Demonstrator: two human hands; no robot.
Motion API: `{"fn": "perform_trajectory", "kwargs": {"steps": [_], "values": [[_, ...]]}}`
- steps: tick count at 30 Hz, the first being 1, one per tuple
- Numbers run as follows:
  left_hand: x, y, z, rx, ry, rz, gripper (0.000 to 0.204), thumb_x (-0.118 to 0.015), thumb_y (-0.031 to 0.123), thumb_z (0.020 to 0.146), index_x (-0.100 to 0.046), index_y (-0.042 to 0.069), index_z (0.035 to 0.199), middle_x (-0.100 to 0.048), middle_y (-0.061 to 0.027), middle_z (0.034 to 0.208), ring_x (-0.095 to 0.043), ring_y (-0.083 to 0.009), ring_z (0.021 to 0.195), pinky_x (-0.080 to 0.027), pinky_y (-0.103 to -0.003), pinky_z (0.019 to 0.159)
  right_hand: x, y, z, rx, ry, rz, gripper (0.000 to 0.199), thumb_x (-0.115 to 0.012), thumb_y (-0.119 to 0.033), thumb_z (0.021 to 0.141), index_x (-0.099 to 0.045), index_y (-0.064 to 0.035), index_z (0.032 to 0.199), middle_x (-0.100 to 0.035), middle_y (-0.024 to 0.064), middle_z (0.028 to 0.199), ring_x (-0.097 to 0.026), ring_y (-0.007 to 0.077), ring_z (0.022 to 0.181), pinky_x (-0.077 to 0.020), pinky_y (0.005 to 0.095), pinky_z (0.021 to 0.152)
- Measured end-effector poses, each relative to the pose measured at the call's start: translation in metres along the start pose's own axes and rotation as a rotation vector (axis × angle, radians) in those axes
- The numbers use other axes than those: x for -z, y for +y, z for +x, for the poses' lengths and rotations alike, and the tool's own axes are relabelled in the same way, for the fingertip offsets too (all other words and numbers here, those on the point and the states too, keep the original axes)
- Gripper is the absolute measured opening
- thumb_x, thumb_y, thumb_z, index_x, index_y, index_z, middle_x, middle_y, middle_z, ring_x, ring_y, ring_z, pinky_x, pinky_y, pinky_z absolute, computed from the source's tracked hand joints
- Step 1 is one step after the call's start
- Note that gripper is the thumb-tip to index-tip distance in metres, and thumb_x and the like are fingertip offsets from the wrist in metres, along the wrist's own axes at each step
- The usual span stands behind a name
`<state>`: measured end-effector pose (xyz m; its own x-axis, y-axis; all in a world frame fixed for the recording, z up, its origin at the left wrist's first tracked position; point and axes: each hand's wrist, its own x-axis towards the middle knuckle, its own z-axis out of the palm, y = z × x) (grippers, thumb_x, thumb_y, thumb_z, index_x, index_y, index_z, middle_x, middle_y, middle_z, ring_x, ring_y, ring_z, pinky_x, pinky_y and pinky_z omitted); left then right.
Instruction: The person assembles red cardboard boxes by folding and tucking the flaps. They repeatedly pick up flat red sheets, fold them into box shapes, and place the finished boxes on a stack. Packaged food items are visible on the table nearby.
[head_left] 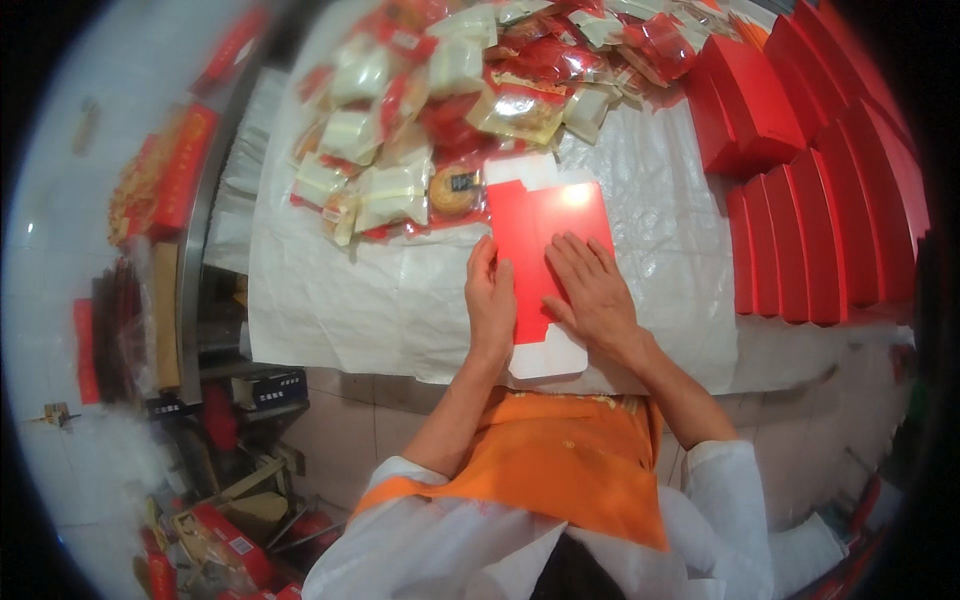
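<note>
On the crinkled white sheet point(400, 300), both flat, open hands, left hand point(490, 300) and right hand point(592, 292), press a glossy red carton blank point(545, 225).

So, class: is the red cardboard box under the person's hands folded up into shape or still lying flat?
Flat. The red box blank lies spread on the white table cover, end flaps out, with the left hand and right hand pressing on it.

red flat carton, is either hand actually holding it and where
Neither grips it. The left hand presses the flat red carton at its left edge; the right hand lies flat on its face.
</note>
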<state>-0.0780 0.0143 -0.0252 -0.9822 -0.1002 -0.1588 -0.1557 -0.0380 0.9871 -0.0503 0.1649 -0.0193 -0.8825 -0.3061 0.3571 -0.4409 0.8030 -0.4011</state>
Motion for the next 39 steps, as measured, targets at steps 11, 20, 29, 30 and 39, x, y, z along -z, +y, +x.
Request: {"fn": "perform_trajectory", "kwargs": {"steps": [11,20,29,30,39], "values": [[-0.006,0.020,0.012,0.050,0.049,-0.236,0.023,-0.048,0.003,0.084,-0.048,-0.004,0.106,-0.052,-0.0058,0.095,-0.050,-0.0112,0.086,-0.043,-0.024,0.076,0.004,-0.001,-0.002,-0.012,0.003,0.027,0.061,-0.062,-0.023,0.073,-0.039,0.0002,0.124,-0.039,0.0167,0.130,-0.036,0.0300,0.121,-0.0247,0.0414,0.103],[-0.017,0.047,0.005,-0.086,-0.129,-0.067,0.036,-0.048,0.011,0.088,-0.039,-0.005,0.119,-0.054,-0.0151,0.109,-0.054,-0.0175,0.094,-0.044,-0.026,0.079,0.012,-0.003,-0.003,0.032,0.131,0.125,0.065,-0.065,-0.016,0.069,-0.038,-0.0021,0.125,-0.038,0.0152,0.130,-0.035,0.0301,0.121,-0.0272,0.0436,0.101],[-0.024,0.030,0.007,-0.347,-0.045,0.651,0.060,-0.044,0.010,0.084,-0.014,-0.008,0.133,-0.022,-0.0287,0.136,-0.026,-0.0387,0.125,-0.025,-0.039,0.101,-0.002,0.000,-0.005,0.061,0.083,-0.026,0.061,-0.060,-0.028,0.074,-0.040,-0.0022,0.125,-0.037,0.0162,0.131,-0.034,0.0298,0.122,-0.0233,0.0442,0.102],[-0.025,0.027,0.009,-0.381,-0.048,0.687,0.061,-0.045,0.011,0.084,-0.015,-0.008,0.133,-0.022,-0.0288,0.135,-0.026,-0.0391,0.125,-0.025,-0.039,0.102,0.001,-0.001,-0.004,0.061,0.075,-0.045,0.060,-0.060,-0.029,0.075,-0.040,-0.0021,0.125,-0.038,0.0159,0.130,-0.035,0.0293,0.122,-0.0234,0.0441,0.102],[-0.022,0.023,0.011,-0.373,-0.041,0.443,0.047,-0.052,0.012,0.082,-0.037,-0.006,0.123,-0.029,-0.0235,0.133,-0.031,-0.0351,0.122,-0.027,-0.039,0.101,0.008,-0.004,-0.004,0.070,0.072,-0.048,0.054,-0.057,-0.032,0.079,-0.044,-0.0009,0.121,-0.045,0.0131,0.124,-0.040,0.0260,0.116,-0.0284,0.0427,0.098]]}}
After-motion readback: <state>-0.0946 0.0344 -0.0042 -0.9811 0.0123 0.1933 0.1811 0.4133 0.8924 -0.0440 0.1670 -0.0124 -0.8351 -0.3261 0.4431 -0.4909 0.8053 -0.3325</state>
